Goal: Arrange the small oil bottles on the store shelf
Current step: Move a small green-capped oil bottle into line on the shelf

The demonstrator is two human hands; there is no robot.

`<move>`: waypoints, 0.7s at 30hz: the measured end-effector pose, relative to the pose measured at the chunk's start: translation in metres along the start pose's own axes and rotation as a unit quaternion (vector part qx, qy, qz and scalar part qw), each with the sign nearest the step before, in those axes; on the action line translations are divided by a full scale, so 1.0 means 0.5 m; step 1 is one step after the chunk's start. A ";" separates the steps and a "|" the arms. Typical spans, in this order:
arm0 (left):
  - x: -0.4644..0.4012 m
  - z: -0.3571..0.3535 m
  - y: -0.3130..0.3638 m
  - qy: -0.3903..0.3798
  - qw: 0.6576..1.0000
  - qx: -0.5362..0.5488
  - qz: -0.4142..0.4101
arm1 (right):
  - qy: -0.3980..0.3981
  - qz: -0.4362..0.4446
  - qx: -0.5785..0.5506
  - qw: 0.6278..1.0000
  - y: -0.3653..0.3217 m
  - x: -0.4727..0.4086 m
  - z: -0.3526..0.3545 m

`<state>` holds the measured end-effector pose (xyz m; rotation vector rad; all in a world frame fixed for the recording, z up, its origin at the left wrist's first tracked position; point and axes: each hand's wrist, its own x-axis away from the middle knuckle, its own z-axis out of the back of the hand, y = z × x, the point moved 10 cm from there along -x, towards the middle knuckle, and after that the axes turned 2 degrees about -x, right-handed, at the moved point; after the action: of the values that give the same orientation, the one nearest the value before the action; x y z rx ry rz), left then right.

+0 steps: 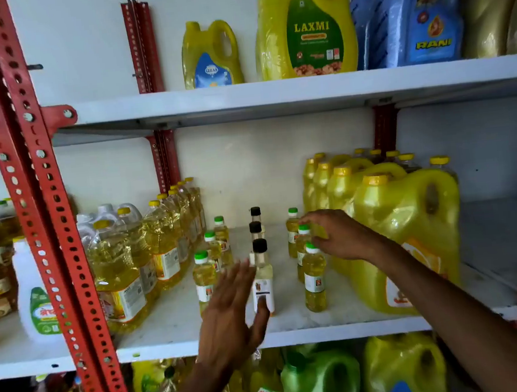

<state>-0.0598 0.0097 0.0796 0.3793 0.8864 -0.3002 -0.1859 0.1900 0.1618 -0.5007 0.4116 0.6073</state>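
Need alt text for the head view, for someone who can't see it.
Two hands reach among three rows of small oil bottles on a white shelf: the left hand open beside the front black-capped bottle, the right hand touching the green-capped bottles. Large yellow jugs stand right.

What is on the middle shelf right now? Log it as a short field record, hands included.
shelf: white middle shelf, red slotted uprights
left row: three green-capped small bottles
centre row: three black-capped small bottles
right row: three green-capped small bottles
left hand: open, blurred, thumb against front black-capped bottle
right hand: fingers at the middle bottle of the right row
neighbours: larger clear oil bottles left, yellow jugs right
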 end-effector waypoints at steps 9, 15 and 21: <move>0.137 -0.205 -0.137 -0.188 0.972 -0.071 0.121 | -0.172 -0.033 0.022 0.984 0.052 -0.018 -0.099; 0.157 -0.228 -0.157 -0.197 0.969 -0.075 0.126 | -0.152 -0.035 0.010 0.988 0.056 -0.023 -0.081; 0.158 -0.229 -0.154 -0.194 0.971 -0.066 0.122 | -0.111 -0.046 0.002 0.993 0.049 -0.018 -0.073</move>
<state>-0.1228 -0.0163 -0.0641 0.2894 0.4661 -0.0805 -0.2161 0.1835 0.1292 -0.4412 0.1787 0.5668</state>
